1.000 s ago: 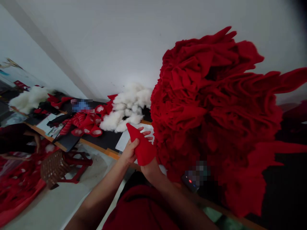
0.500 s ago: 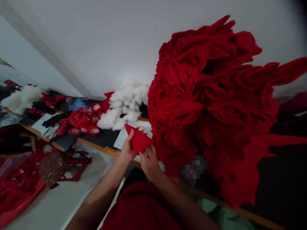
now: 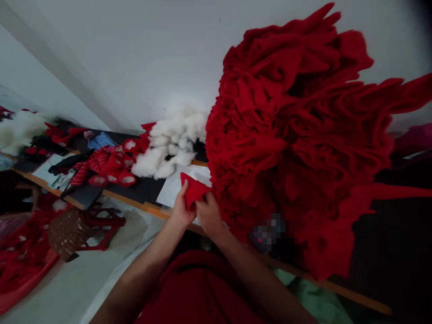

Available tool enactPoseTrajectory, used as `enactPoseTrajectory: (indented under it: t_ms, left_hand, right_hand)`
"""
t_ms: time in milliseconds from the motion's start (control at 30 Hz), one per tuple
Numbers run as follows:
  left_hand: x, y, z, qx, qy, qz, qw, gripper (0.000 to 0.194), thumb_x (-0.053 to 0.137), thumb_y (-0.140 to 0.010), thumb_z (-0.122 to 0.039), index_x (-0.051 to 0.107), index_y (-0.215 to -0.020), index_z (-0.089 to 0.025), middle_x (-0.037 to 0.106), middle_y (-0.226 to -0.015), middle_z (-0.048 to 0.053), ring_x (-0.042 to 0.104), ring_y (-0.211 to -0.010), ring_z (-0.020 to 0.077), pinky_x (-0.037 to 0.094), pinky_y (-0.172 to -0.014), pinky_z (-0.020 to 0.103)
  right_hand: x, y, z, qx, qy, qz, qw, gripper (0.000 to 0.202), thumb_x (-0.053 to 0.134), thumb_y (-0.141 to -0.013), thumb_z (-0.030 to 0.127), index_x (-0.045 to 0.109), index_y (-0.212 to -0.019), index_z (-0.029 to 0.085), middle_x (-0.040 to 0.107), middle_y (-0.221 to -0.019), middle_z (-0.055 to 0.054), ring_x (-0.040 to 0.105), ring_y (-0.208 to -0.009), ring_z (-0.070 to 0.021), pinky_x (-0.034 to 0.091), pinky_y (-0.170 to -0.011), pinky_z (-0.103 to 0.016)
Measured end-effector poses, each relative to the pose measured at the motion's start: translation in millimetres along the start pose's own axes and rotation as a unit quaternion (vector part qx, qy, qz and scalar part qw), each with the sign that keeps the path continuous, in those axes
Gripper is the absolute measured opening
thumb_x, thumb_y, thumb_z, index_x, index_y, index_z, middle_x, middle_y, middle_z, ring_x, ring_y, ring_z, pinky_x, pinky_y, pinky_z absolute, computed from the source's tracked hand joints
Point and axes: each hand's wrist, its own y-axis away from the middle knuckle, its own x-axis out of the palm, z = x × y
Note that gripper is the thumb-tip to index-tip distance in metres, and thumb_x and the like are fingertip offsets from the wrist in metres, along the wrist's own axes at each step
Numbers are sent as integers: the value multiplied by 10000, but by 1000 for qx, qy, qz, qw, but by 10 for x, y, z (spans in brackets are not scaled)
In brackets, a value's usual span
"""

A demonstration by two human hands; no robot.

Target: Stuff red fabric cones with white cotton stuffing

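A small pointed red fabric piece [image 3: 194, 190] is held between my two hands, above the table's front edge. My left hand [image 3: 183, 208] grips its left side, thumb on the near face. At its lower right, the bent fingers of my right hand [image 3: 208, 213] press on the fabric's edge; those fingertips are partly hidden. Behind it lies a white sheet [image 3: 167, 191] on the dark table. A heap of white stuffing [image 3: 172, 146] sits just beyond the sheet. Close on the right rises a tall pile of red fabric pieces [image 3: 256, 135].
Red stuffed pieces [image 3: 116, 167], some striped, lie left along the table, with blue cloth [image 3: 101, 140] behind. A brown woven stool [image 3: 72, 231] stands on the floor beside a big red container [image 3: 27, 270] of red pieces. At far left, part of another person [image 3: 15, 189] shows.
My right hand has moved slightly up and left, and the red piece looks more folded at its right side. The camera view has shifted a little.
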Motion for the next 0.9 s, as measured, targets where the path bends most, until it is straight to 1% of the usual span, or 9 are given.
enactPoseTrajectory:
  t_ms: [133,267,333,433,533,600,667,733,900]
  left_hand:
    - [-9,-44,-67,-7,2,-2,1000,331,450,-837,-379,596,-704,-114,647,-643,53,602,-563,128,502,-596,232]
    - [-111,-135,-191,-9,21,-29,999,291,475,-832,-344,578,-675,-121,625,-612,32,569,-511,95,469,-519,188]
    - [-212,-173,-292,-15,31,-48,998,263,506,-815,-341,573,-677,-126,618,-608,27,567,-513,104,472,-511,206]
    - [-395,-215,-447,-7,28,-116,993,212,529,-802,-327,569,-709,-142,628,-637,28,596,-561,141,507,-576,279]
    - [-544,-239,-546,-20,8,-167,986,201,530,-802,-330,570,-744,-142,636,-651,33,606,-566,153,516,-596,307]
    - [-604,-229,-584,-28,-7,-175,984,196,545,-793,-331,574,-773,-139,640,-665,35,609,-565,150,520,-599,304]
    - [-643,-185,-626,-41,-17,-171,984,196,556,-786,-327,576,-812,-134,649,-701,47,619,-591,152,521,-602,293]
    - [-680,-120,-690,-67,-35,-157,985,222,555,-785,-332,576,-871,-128,661,-772,74,638,-662,175,523,-609,294]
    - [-769,-156,-954,-78,-99,-32,992,316,545,-782,-348,565,-1012,-133,626,-1058,149,599,-968,295,478,-821,447]
  right_hand:
    - [56,-5,-12,-140,115,43,983,191,463,-819,168,637,-884,212,600,-868,-63,522,-851,-198,464,-766,-346]
    - [43,64,-17,-222,118,81,965,275,395,-819,76,625,-925,184,599,-884,-73,529,-859,-186,476,-766,-327]
    - [21,57,-114,-195,81,75,975,321,369,-811,52,605,-981,189,588,-937,-68,530,-906,-171,470,-810,-319]
    - [114,-141,-429,-91,100,45,990,357,342,-802,38,587,-1020,180,577,-971,-82,536,-941,-173,463,-847,-342]
    - [464,-605,-779,-50,198,71,976,392,357,-798,42,537,-1137,118,539,-1120,-157,489,-1069,-225,428,-905,-408]
    - [791,-982,-940,-83,239,135,958,433,336,-800,6,535,-1162,137,479,-1254,-154,387,-1202,-241,353,-980,-430]
    - [1102,-1318,-1044,-105,248,187,945,461,344,-811,-5,526,-1182,201,433,-1328,-97,291,-1278,-235,261,-1034,-453]
    - [1329,-1553,-1133,-74,245,205,945,465,362,-809,-15,534,-1165,231,445,-1319,-65,261,-1293,-226,201,-1039,-486]
    - [1470,-1702,-1392,33,234,170,957,319,392,-784,17,637,-952,133,600,-986,-90,456,-1093,-183,309,-973,-382]
